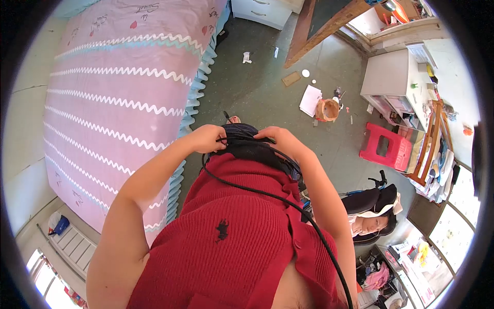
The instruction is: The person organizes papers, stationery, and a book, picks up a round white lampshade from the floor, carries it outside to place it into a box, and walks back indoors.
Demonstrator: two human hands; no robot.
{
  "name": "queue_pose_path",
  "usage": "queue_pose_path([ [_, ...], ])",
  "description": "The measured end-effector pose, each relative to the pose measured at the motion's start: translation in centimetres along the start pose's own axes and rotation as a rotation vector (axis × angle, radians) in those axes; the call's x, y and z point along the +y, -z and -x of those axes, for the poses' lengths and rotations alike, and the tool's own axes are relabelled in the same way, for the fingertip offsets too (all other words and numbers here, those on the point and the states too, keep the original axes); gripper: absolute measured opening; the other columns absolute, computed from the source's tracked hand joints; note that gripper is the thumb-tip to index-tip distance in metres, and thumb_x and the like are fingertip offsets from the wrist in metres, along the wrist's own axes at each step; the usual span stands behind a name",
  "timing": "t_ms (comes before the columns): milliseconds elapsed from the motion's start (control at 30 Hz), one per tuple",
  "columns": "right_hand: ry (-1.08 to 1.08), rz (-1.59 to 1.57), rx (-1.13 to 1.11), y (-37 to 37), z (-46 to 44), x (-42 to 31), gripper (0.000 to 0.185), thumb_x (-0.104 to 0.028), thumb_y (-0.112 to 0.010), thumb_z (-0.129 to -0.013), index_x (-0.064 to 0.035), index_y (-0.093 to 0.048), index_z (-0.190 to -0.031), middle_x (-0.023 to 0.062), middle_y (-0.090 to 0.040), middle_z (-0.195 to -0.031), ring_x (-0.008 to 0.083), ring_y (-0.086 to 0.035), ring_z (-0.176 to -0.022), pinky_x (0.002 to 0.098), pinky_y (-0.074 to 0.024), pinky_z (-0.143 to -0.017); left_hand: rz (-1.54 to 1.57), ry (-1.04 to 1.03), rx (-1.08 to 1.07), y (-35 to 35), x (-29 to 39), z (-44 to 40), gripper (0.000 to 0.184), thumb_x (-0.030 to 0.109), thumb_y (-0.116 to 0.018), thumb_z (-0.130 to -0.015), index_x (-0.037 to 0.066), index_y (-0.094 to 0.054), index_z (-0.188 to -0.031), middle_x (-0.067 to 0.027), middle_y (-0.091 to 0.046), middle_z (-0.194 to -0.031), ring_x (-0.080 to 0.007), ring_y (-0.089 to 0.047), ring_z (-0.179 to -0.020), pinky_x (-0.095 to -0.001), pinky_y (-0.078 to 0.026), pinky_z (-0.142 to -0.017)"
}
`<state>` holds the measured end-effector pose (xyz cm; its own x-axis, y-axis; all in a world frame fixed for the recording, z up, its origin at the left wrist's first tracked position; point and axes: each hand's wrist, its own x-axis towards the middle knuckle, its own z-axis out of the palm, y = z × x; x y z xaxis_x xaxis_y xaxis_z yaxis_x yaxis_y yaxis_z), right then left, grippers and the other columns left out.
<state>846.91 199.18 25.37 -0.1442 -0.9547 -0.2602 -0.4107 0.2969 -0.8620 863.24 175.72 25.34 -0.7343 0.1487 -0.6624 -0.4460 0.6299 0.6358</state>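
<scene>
My left hand (208, 138) is closed at my waist, its fingertips against a black cable (257, 191) and dark cloth. On the other side of the waist, my right hand (280, 140) has its thumb and fingers closed on the edge of the black cloth (242, 136). Whether this cloth is a garment or a bag, I cannot tell. The cable curves from near my left hand across the red ribbed top (231, 226) and down to the lower right. Part of a foot (234, 119) shows beyond the cloth.
A bed with a pink cover (118, 92) stands at left. On the floor are a brown basket (327, 109), white paper (310, 100) and small scraps. A red stool (386, 147) and white cabinet (388, 77) stand at right. A person (373, 213) is at lower right.
</scene>
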Motion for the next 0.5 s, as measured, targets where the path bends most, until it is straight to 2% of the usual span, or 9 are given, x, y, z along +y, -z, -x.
queue_pose_path([
  [67, -0.184, -0.066, -0.104, 0.3, -1.4, 0.0, 0.027, -0.014, -0.066, -0.079, -0.0071, -0.067, -0.105, 0.0151, -0.065, -0.105, 0.0326, -0.061, -0.096, 0.0379, -0.0473, -0.087, 0.047, 0.002, -0.046, 0.5, -0.7, -0.4, 0.029, 0.020, -0.071, -0.077, 0.003, -0.063, -0.099, -0.0122, -0.067, -0.085, -0.0231, -0.064, -0.078, -0.0342, -0.050, -0.070],
  [133, -0.216, -0.041, -0.147, 0.8, -2.7, -0.3, 0.025, -0.017, -0.068, -0.077, -0.0068, -0.068, -0.100, 0.0141, -0.066, -0.101, 0.0323, -0.062, -0.093, 0.0381, -0.0481, -0.085, 0.089, 0.000, -0.097, 1.1, -1.3, -0.5, 0.029, 0.020, -0.069, -0.079, 0.003, -0.063, -0.101, -0.0105, -0.068, -0.087, -0.0221, -0.065, -0.079, -0.0332, -0.051, -0.070],
  [200, -0.253, -0.018, -0.185, 0.6, -3.7, -0.6, 0.023, -0.020, -0.071, -0.075, -0.0065, -0.069, -0.094, 0.0132, -0.067, -0.096, 0.0320, -0.062, -0.090, 0.0382, -0.0489, -0.082, 0.730, 0.213, -0.192, 2.2, -1.8, -0.5, 0.028, 0.019, -0.064, -0.084, 0.002, -0.062, -0.107, -0.0062, -0.068, -0.096, -0.0172, -0.064, -0.083, -0.0298, -0.052, -0.075],
  [233, -0.233, -0.012, -0.117, 0.2, -4.0, -1.0, 0.024, -0.021, -0.073, -0.073, -0.0064, -0.068, -0.091, 0.0133, -0.066, -0.094, 0.0320, -0.062, -0.090, 0.0386, -0.0485, -0.082, 0.723, 0.214, -0.203, 2.7, -2.0, -0.3, 0.028, 0.019, -0.064, -0.084, 0.002, -0.062, -0.107, -0.0062, -0.068, -0.096, -0.0172, -0.064, -0.083, -0.0298, -0.052, -0.075],
  [300, -0.220, -0.013, -0.038, -0.7, -4.6, -1.5, 0.024, -0.021, -0.075, -0.071, -0.0064, -0.067, -0.088, 0.0135, -0.065, -0.092, 0.0320, -0.061, -0.090, 0.0391, -0.0482, -0.081, 1.061, 0.280, -0.281, 4.0, -1.8, 0.0, 0.028, 0.017, -0.058, -0.089, 0.001, -0.060, -0.111, -0.0048, -0.065, -0.106, -0.0125, -0.063, -0.088, -0.0273, -0.052, -0.079],
  [367, -0.058, 0.051, 0.099, -2.0, -4.7, -1.9, 0.021, -0.018, -0.075, -0.070, -0.0061, -0.063, -0.083, 0.0131, -0.064, -0.089, 0.0323, -0.060, -0.091, 0.0403, -0.0472, -0.081, 1.066, 0.239, -0.290, 3.9, -2.4, 0.0, 0.027, 0.016, -0.060, -0.089, 0.002, -0.060, -0.111, -0.0056, -0.064, -0.108, -0.0122, -0.062, -0.089, -0.0279, -0.051, -0.079],
  [400, -0.063, 0.047, 0.109, -2.6, -4.7, -1.7, 0.021, -0.018, -0.075, -0.070, -0.0061, -0.063, -0.083, 0.0131, -0.064, -0.089, 0.0323, -0.060, -0.091, 0.0403, -0.0472, -0.081, 1.080, 0.196, -0.290, 3.5, -2.8, 0.1, 0.026, 0.015, -0.061, -0.088, 0.002, -0.060, -0.111, -0.0064, -0.063, -0.109, -0.0119, -0.062, -0.091, -0.0284, -0.051, -0.080],
  [467, 0.032, 0.154, 0.172, -3.4, -4.6, -1.4, 0.015, -0.016, -0.068, -0.076, -0.0091, -0.062, -0.088, 0.0103, -0.059, -0.087, 0.0313, -0.058, -0.086, 0.0410, -0.0476, -0.076, 1.024, 0.183, -0.225, 2.1, -3.0, -0.2, 0.027, 0.019, -0.067, -0.085, 0.002, -0.061, -0.105, -0.0072, -0.065, -0.100, -0.0135, -0.062, -0.086, -0.0286, -0.051, -0.077],
  [500, -0.019, 0.146, 0.149, -3.5, -5.0, -1.3, 0.010, -0.016, -0.063, -0.079, -0.0077, -0.062, -0.085, 0.0122, -0.062, -0.087, 0.0324, -0.059, -0.092, 0.0407, -0.0467, -0.081, 0.635, 0.083, -0.143, 2.0, -2.7, -0.5, 0.028, 0.021, -0.069, -0.083, 0.001, -0.061, -0.102, -0.0076, -0.065, -0.095, -0.0146, -0.061, -0.083, -0.0288, -0.051, -0.075],
])
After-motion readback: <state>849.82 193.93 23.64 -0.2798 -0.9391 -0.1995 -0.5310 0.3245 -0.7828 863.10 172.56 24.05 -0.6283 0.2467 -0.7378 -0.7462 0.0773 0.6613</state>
